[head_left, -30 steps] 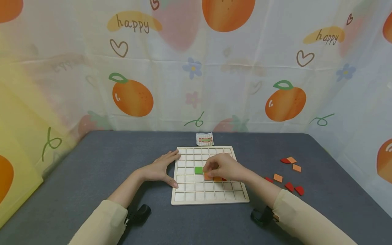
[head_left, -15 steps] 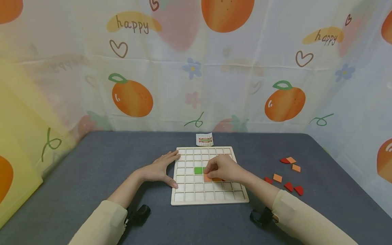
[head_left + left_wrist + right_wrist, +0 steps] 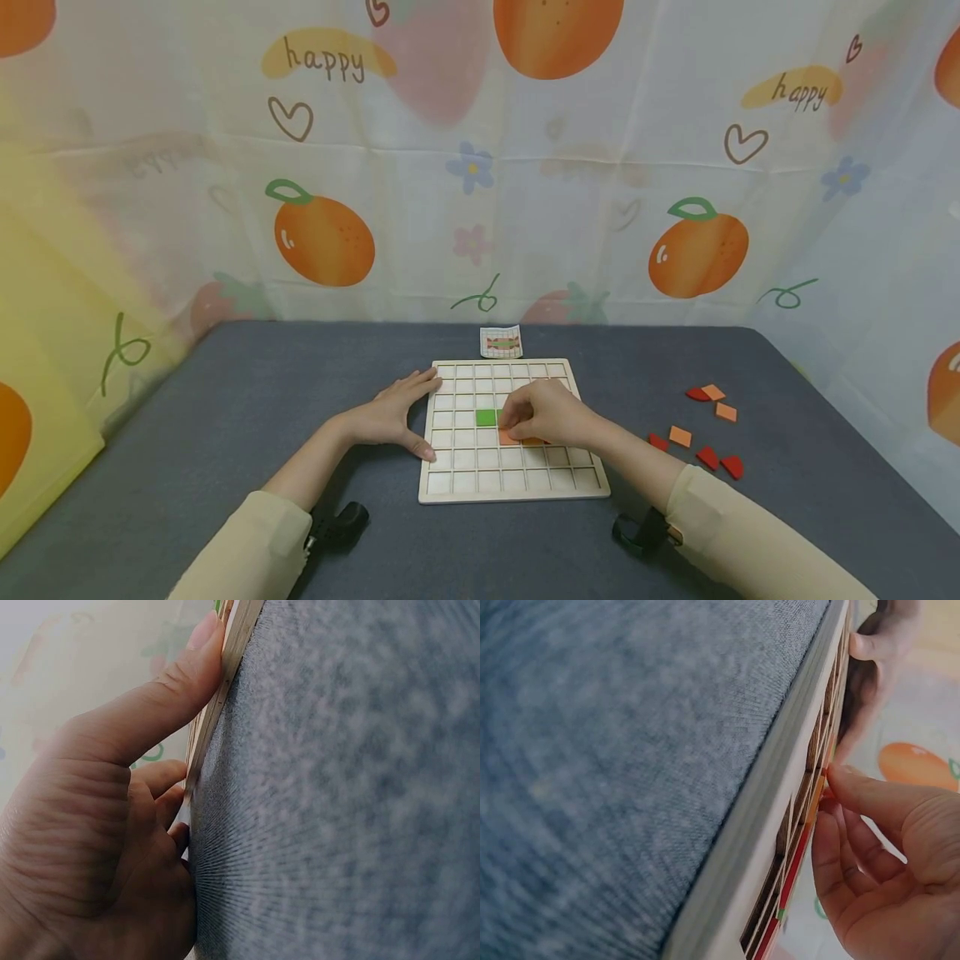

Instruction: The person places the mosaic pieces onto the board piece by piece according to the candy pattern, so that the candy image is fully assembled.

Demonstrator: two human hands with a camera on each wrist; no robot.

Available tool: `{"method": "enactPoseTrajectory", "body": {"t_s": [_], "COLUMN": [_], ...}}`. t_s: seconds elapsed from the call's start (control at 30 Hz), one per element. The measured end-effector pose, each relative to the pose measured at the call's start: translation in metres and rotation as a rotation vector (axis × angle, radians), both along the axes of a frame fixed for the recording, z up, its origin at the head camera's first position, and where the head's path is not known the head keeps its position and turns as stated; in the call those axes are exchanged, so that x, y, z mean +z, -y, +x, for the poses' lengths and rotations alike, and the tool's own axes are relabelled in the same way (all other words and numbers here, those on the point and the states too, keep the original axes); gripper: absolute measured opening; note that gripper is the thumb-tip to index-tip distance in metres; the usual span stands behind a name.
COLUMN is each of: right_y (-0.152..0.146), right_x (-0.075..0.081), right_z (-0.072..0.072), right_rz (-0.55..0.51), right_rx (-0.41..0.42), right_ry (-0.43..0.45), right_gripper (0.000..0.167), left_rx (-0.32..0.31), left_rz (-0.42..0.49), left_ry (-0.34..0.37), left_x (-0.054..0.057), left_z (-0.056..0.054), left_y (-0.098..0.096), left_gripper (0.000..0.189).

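Note:
A wooden grid board lies on the dark table. My left hand steadies its left edge, thumb and fingers spread along the rim; in the left wrist view the thumb presses the wooden edge. Over the board's middle, my right hand has its fingers bent around an orange square tile that lies in a cell. A green square tile sits in the row behind, and another orange tile shows just under the hand. Red tile edges appear in the right wrist view.
Loose orange squares and red curved-edge pieces are scattered on the table to the right. Behind the board lies a small pattern card. A printed curtain hangs along the table's back edge.
The orange tile under my right fingers has settled from slightly tilted to flat in its cell, and the right hand has shifted down slightly with it. My left hand stays put.

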State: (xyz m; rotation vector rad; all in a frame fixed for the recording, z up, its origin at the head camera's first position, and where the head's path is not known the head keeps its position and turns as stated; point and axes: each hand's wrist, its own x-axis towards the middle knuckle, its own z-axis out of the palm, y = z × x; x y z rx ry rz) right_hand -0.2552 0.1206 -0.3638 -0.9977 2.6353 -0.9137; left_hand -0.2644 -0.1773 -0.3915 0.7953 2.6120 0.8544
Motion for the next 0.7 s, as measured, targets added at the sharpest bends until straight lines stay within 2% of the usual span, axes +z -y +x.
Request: {"method": "enactPoseTrajectory", "body": {"t_s": [0.23, 0.4, 0.7], "right_y": [-0.004, -0.011, -0.037], "right_x": [0.007, 0.012, 0.024], "right_z": [-0.003, -0.008, -0.017], "right_rz": [-0.027, -0.05, -0.021], "right_rx": [-0.04, -0.043, -0.154], "right_ry": [0.021, -0.005, 0.01], "right_gripper": [0.012, 0.013, 0.02], "left_rx": [0.0, -0.006, -0.007], "left_rz": [0.004, 0.01, 0.014], "left_ry": [0.008, 0.011, 0.014], "left_x": [0.001, 0.002, 0.002], "left_z": [0.001, 0.001, 0.002], "left_y": [0.0, 0.0, 0.0], "left_gripper": [0.118, 0.118, 0.118]}}
